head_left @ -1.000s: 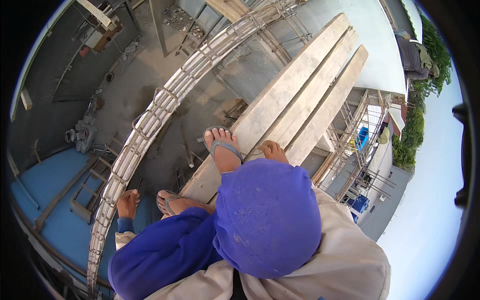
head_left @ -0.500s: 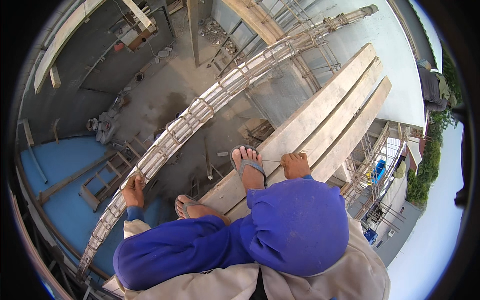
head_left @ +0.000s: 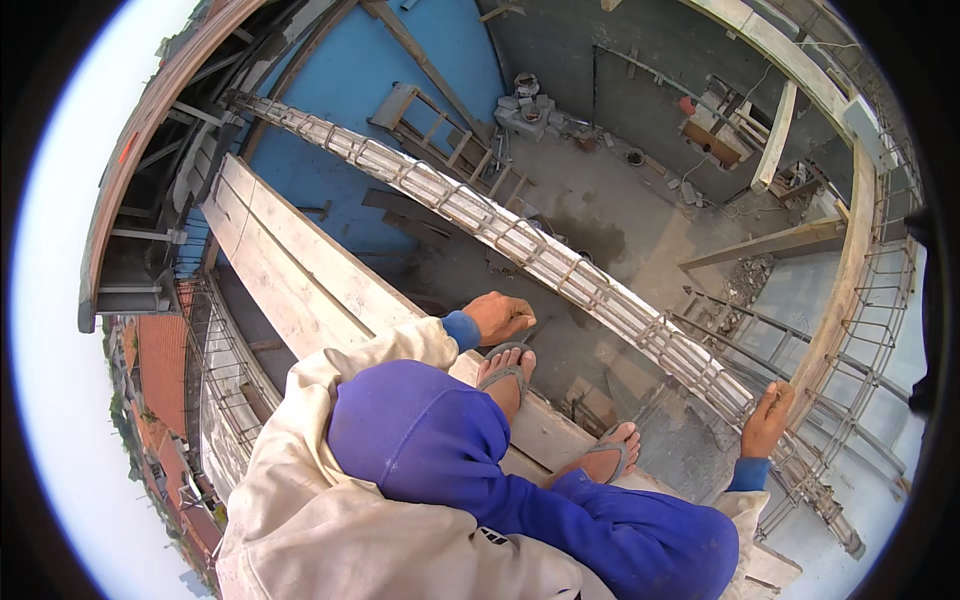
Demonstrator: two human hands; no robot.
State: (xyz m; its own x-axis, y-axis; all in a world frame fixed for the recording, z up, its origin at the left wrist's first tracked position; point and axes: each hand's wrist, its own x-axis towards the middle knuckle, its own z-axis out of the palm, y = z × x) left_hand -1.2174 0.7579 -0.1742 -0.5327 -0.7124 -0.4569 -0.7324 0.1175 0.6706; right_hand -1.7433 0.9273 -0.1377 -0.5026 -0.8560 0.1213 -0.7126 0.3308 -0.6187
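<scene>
My left hand (head_left: 498, 318) hovers just beyond my left foot, fingers curled together; whatever they pinch, if anything, is too small to make out. Over the right part of the rebar cage my right hand (head_left: 766, 422) has its fingers bent and pressed together, and their contents are hidden. This cage (head_left: 530, 240), long bars with tied square stirrups around a pale board or beam, runs diagonally from upper left to lower right. My feet (head_left: 505, 378), in grey flip-flops, rest on wooden planks (head_left: 290, 260) that run along this side of the cage.
Far below the planks lies a concrete floor (head_left: 610, 190) with rubble and sacks. A wooden ladder-like frame (head_left: 435, 130) stands by the blue area. More rebar (head_left: 870, 330) and a timber (head_left: 850, 270) cross at the right. Roof edge (head_left: 130, 160) and red roofs (head_left: 165, 370) lie left.
My view has swung round to the left along the cage. My left hand has left the cage and is by my foot; my right hand has moved from the planks to the cage.
</scene>
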